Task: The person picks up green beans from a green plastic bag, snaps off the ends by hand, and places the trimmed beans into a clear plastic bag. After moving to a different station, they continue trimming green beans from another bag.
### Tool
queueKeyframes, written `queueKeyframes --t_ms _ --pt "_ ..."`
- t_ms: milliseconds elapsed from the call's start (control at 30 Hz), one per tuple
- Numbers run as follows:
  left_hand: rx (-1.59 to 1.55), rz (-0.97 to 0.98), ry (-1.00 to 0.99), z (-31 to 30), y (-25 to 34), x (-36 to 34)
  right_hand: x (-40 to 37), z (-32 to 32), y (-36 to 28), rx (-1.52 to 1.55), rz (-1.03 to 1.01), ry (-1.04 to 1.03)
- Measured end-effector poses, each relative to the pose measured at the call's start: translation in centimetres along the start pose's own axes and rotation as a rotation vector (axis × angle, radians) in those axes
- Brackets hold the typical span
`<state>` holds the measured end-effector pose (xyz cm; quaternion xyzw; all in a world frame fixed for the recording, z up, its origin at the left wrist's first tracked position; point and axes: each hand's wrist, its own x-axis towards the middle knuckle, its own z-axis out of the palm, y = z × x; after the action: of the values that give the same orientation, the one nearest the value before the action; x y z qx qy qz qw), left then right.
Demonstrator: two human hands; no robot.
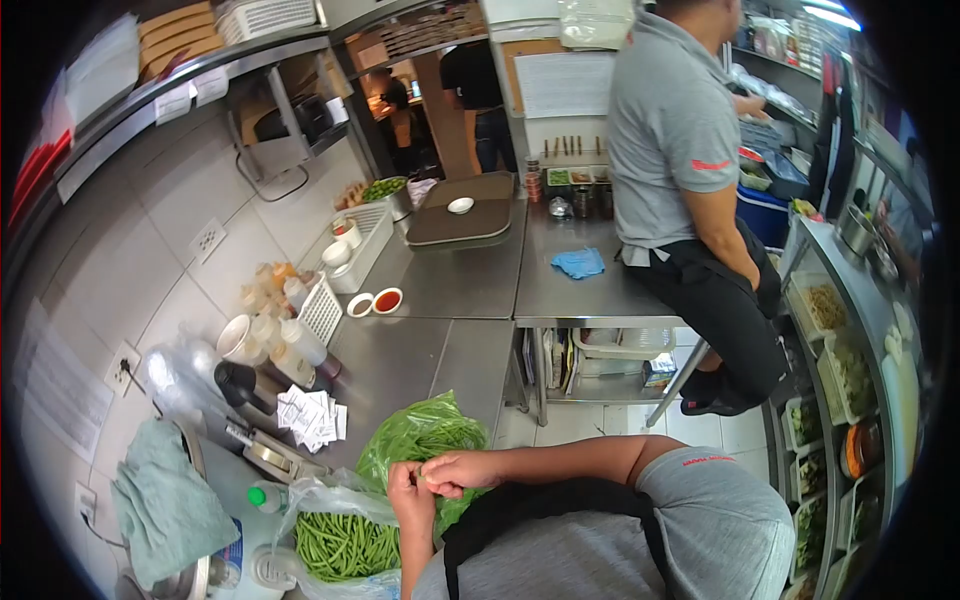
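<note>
My left hand (407, 488) and my right hand (455, 474) meet in front of my chest, fingers pinched together. Whatever lies between the fingertips is too small to make out. Just beyond them, a green plastic bag (385, 447) lies open with green beans (440, 432) inside. To the left of my left hand, a clear plastic bag (345, 492) holds many more green beans (345, 546). Part of the green bag is hidden behind my hands.
Squeeze bottles (300, 342), paper slips (312, 417) and a bottle with a green cap (266, 496) stand left. Two sauce bowls (387, 299), a brown tray (462, 210) and a blue cloth (578, 263) lie farther back. A co-worker (670, 130) sits on the counter edge.
</note>
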<state>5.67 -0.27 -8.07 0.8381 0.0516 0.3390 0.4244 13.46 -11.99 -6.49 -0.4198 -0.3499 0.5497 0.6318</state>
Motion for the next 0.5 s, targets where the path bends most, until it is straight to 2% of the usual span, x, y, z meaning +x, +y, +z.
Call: queueKeyframes --t_ms 200,400,500 --pt "-0.046 -0.058 -0.019 -0.2 -1.1 -0.2 -0.3 0.3 -0.1 -0.096 0.045 -0.102" --pt "0.011 -0.016 -0.008 -0.2 0.5 -0.1 -0.5 0.2 -0.1 -0.004 0.132 -0.183" --pt "0.111 0.058 -0.011 -0.3 0.1 0.2 -0.9 0.8 -0.5 -0.176 0.155 -0.365"
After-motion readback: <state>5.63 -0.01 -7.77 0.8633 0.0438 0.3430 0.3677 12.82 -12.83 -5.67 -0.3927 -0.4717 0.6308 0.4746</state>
